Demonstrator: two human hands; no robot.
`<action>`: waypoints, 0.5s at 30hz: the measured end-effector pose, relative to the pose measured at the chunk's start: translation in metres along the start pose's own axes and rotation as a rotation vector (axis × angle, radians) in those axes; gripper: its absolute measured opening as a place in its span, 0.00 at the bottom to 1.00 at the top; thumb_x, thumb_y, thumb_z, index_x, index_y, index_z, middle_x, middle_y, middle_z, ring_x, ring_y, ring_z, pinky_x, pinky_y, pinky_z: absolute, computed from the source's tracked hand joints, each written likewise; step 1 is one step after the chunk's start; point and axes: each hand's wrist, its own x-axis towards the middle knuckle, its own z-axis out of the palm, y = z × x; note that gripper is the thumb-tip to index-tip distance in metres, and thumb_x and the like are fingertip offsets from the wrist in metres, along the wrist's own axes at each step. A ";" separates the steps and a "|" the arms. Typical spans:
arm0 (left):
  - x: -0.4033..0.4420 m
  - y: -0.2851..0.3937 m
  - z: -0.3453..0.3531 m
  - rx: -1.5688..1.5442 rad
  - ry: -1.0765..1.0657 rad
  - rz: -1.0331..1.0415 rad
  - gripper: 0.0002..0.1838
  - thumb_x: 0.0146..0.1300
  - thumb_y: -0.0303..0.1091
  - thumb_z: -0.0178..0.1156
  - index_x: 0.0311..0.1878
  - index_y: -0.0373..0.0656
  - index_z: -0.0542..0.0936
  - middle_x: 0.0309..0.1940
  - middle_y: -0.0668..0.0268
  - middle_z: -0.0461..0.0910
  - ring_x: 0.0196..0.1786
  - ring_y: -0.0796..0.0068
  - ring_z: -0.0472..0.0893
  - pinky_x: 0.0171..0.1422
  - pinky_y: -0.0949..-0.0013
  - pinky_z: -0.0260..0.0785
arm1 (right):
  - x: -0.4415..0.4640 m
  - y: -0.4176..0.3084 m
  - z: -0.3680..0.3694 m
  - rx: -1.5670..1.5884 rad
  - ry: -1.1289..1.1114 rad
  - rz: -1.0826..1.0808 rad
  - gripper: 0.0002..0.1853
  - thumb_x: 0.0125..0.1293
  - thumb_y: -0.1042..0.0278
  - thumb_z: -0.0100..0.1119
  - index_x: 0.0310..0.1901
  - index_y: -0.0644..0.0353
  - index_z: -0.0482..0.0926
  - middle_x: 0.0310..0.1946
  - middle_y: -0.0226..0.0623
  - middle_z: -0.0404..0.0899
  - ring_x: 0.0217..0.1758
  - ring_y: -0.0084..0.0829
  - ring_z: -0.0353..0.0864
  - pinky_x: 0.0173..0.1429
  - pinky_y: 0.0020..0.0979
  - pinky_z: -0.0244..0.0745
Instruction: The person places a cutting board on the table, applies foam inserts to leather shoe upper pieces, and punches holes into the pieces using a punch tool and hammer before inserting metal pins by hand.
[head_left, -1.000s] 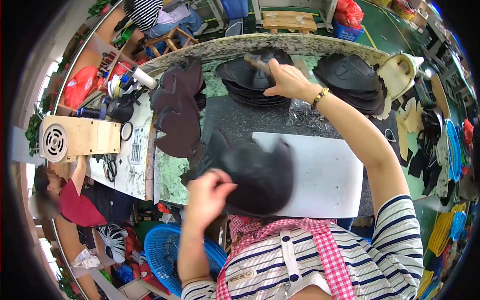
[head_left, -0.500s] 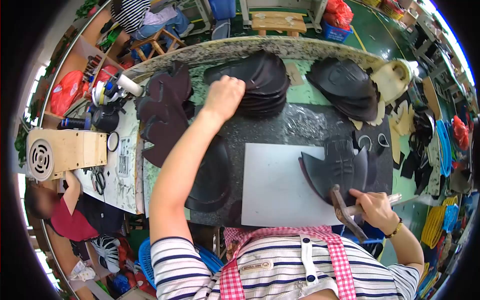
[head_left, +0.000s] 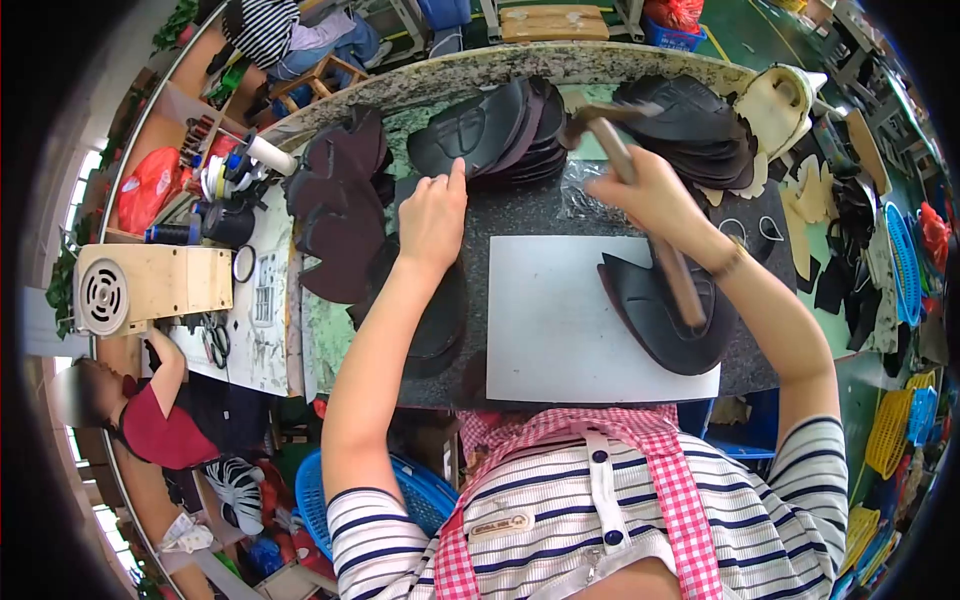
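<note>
My right hand [head_left: 655,195] is wrapped around the handle of a hammer [head_left: 680,285], raised over the right side of the work surface with its head toward the back. Below it, a curved black molded piece [head_left: 650,315] lies on a white board [head_left: 550,320], partly covered by the handle. My left hand [head_left: 432,222] is at the lower left edge of a stack of similar black pieces [head_left: 475,130], its index finger stretched toward it and the other fingers loosely bent. Whether that fingertip touches the stack is hard to tell.
Dark brown pieces [head_left: 335,225] and another black stack [head_left: 690,125] flank the middle stack. Clear plastic [head_left: 590,190] lies behind the board. A wooden box [head_left: 155,290], scissors [head_left: 215,340] and a thread spool [head_left: 270,155] are at left. A co-worker [head_left: 165,410] sits there.
My right hand has lifted the hammer from the board's near edge up and back. My left hand has shifted slightly down, its index finger now extended. The black piece appears turned on the board.
</note>
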 end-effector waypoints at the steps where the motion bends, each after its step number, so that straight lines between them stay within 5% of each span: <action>1: 0.006 -0.007 0.014 0.002 0.018 -0.001 0.16 0.57 0.28 0.58 0.50 0.39 0.76 0.31 0.63 0.80 0.37 0.62 0.80 0.38 0.62 0.74 | 0.024 -0.004 0.012 0.006 0.011 -0.037 0.19 0.55 0.59 0.68 0.26 0.66 0.72 0.16 0.34 0.73 0.16 0.24 0.72 0.21 0.31 0.67; 4: 0.021 -0.014 0.027 -0.117 0.097 0.010 0.02 0.57 0.26 0.56 0.33 0.40 0.76 0.31 0.59 0.80 0.39 0.59 0.81 0.41 0.61 0.74 | 0.083 -0.016 0.038 0.119 0.079 0.104 0.22 0.55 0.58 0.69 0.23 0.70 0.72 0.15 0.36 0.74 0.14 0.25 0.73 0.19 0.28 0.69; 9: 0.005 0.007 -0.021 -0.309 0.104 0.089 0.05 0.54 0.27 0.62 0.31 0.39 0.75 0.29 0.58 0.78 0.35 0.55 0.79 0.37 0.57 0.71 | 0.128 -0.001 0.048 0.119 0.149 0.153 0.20 0.56 0.59 0.68 0.23 0.70 0.75 0.16 0.37 0.76 0.17 0.27 0.76 0.21 0.30 0.72; 12: -0.050 0.058 -0.102 -0.232 -0.147 0.163 0.05 0.53 0.27 0.56 0.34 0.39 0.75 0.27 0.61 0.75 0.32 0.62 0.77 0.31 0.63 0.71 | 0.088 -0.010 0.011 -0.064 0.174 -0.032 0.23 0.63 0.52 0.58 0.25 0.69 0.75 0.16 0.35 0.74 0.18 0.24 0.73 0.23 0.29 0.68; 15: -0.113 0.099 -0.110 -0.526 -0.454 0.231 0.05 0.56 0.29 0.60 0.34 0.39 0.79 0.29 0.63 0.79 0.32 0.68 0.80 0.32 0.70 0.73 | 0.014 -0.023 -0.020 -0.061 0.010 -0.146 0.18 0.67 0.56 0.55 0.28 0.63 0.69 0.16 0.25 0.66 0.16 0.16 0.66 0.19 0.24 0.60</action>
